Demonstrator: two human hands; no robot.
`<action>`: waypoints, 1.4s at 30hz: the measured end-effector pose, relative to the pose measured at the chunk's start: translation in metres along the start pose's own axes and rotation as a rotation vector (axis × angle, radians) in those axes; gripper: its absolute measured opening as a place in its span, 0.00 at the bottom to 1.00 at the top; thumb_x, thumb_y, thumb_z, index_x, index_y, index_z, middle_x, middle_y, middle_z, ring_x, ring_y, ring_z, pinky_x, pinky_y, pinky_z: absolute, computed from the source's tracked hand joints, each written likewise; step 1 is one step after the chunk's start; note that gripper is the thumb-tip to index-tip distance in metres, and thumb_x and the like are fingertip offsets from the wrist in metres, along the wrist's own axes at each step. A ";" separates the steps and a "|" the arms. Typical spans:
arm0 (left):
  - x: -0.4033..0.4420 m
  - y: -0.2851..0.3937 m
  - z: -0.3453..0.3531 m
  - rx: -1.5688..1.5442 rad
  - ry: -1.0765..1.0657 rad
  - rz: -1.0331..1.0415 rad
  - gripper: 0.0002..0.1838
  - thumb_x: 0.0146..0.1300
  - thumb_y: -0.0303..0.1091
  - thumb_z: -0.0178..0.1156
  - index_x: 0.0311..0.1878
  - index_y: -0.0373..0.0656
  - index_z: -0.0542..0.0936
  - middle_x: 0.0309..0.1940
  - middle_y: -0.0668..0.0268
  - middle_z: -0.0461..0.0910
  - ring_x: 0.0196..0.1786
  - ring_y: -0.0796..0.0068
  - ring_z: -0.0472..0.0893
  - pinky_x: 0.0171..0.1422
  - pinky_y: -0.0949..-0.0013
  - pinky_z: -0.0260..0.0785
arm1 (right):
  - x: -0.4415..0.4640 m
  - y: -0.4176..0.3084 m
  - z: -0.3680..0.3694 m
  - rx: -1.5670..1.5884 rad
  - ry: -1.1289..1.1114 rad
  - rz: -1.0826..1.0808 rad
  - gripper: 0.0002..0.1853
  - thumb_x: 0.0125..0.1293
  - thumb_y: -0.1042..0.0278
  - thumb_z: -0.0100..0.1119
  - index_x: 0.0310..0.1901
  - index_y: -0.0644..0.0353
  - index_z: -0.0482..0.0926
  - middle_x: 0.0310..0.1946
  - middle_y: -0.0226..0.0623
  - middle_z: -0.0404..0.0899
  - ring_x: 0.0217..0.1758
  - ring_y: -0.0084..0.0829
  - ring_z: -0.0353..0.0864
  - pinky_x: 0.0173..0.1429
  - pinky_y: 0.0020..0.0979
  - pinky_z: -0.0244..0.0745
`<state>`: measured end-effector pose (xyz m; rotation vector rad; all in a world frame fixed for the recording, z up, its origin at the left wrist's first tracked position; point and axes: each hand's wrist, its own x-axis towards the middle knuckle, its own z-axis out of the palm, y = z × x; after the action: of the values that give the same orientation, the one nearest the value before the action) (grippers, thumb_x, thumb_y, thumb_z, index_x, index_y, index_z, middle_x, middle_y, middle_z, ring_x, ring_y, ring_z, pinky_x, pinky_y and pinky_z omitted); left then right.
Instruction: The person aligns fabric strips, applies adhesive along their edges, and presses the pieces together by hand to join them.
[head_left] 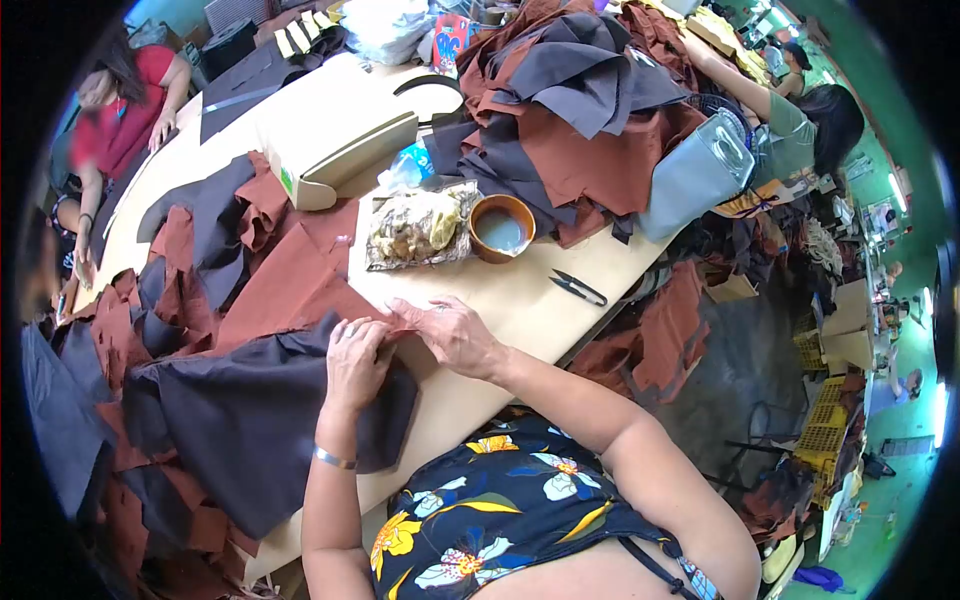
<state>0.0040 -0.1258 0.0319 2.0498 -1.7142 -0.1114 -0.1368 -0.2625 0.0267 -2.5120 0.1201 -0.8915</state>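
Note:
Both hands meet at the top edge of the cloth, near the middle of the view. My left hand (358,362) has its fingers closed on the edge of a dark cloth (240,410) that spreads to the left over the table. Just right of it, my right hand (452,335) pinches the corner of a reddish-brown cloth (300,285). The brown cloth lies beneath and behind the dark one. Beyond the hands are an orange-brown bowl (502,228) with cloudy liquid and a patterned mat (385,262) bearing a crumpled yellowish bundle. Black thread snips (579,288) lie right of the bowl.
An open cardboard box (345,155) stands behind the mat. Brown and dark cloth pieces (590,130) are heaped at the back, beside a grey-blue container (695,175). One person (140,110) is at the far left, another (810,130) at the upper right.

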 end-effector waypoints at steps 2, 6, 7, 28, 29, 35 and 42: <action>0.002 -0.002 -0.012 -0.044 0.058 0.004 0.12 0.49 0.32 0.66 0.38 0.43 0.79 0.36 0.62 0.80 0.47 0.61 0.78 0.64 0.52 0.60 | 0.015 -0.015 -0.025 0.032 0.051 -0.038 0.29 0.60 0.76 0.50 0.66 0.53 0.66 0.46 0.32 0.82 0.43 0.26 0.83 0.59 0.39 0.68; -0.016 -0.030 -0.048 0.086 -0.027 -0.184 0.13 0.49 0.34 0.65 0.39 0.43 0.79 0.36 0.60 0.80 0.46 0.60 0.78 0.65 0.53 0.58 | 0.053 -0.034 -0.081 0.213 0.197 -0.033 0.23 0.61 0.83 0.53 0.60 0.60 0.73 0.38 0.33 0.84 0.41 0.26 0.80 0.55 0.33 0.69; -0.023 -0.038 -0.054 0.159 -0.007 -0.195 0.12 0.50 0.35 0.64 0.38 0.43 0.78 0.36 0.60 0.80 0.47 0.60 0.77 0.65 0.52 0.58 | 0.059 -0.034 -0.089 0.196 0.226 -0.057 0.23 0.60 0.82 0.55 0.58 0.61 0.74 0.37 0.32 0.84 0.41 0.29 0.80 0.54 0.32 0.70; -0.089 -0.015 -0.118 0.878 0.230 -0.071 0.32 0.52 0.24 0.54 0.64 0.59 0.69 0.56 0.68 0.71 0.37 0.69 0.76 0.39 0.64 0.67 | 0.062 0.013 -0.035 -0.052 -0.041 -0.262 0.20 0.62 0.77 0.54 0.57 0.54 0.76 0.41 0.33 0.83 0.44 0.30 0.80 0.59 0.37 0.68; -0.088 -0.004 -0.101 0.869 0.089 -0.028 0.31 0.54 0.26 0.53 0.63 0.59 0.69 0.59 0.68 0.70 0.41 0.70 0.75 0.42 0.63 0.66 | 0.044 0.025 -0.029 -0.154 -0.068 -0.257 0.20 0.63 0.74 0.53 0.57 0.53 0.76 0.44 0.31 0.83 0.46 0.31 0.80 0.63 0.39 0.65; -0.097 0.047 -0.015 0.605 -0.041 0.274 0.27 0.58 0.39 0.52 0.63 0.56 0.69 0.68 0.67 0.62 0.64 0.66 0.67 0.69 0.53 0.55 | -0.041 0.063 -0.014 -0.203 -0.160 -0.123 0.25 0.62 0.72 0.50 0.63 0.51 0.70 0.40 0.35 0.82 0.50 0.32 0.80 0.61 0.42 0.67; -0.095 0.030 -0.026 0.226 -0.303 0.046 0.09 0.54 0.30 0.52 0.40 0.47 0.73 0.34 0.65 0.73 0.33 0.66 0.77 0.40 0.62 0.67 | -0.038 0.059 -0.022 -0.126 -0.188 0.001 0.28 0.59 0.79 0.46 0.63 0.52 0.70 0.41 0.46 0.81 0.49 0.39 0.81 0.60 0.39 0.69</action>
<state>-0.0353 -0.0317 0.0454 2.2462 -2.0352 -0.2339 -0.1761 -0.3144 -0.0072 -2.6974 0.1193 -0.6609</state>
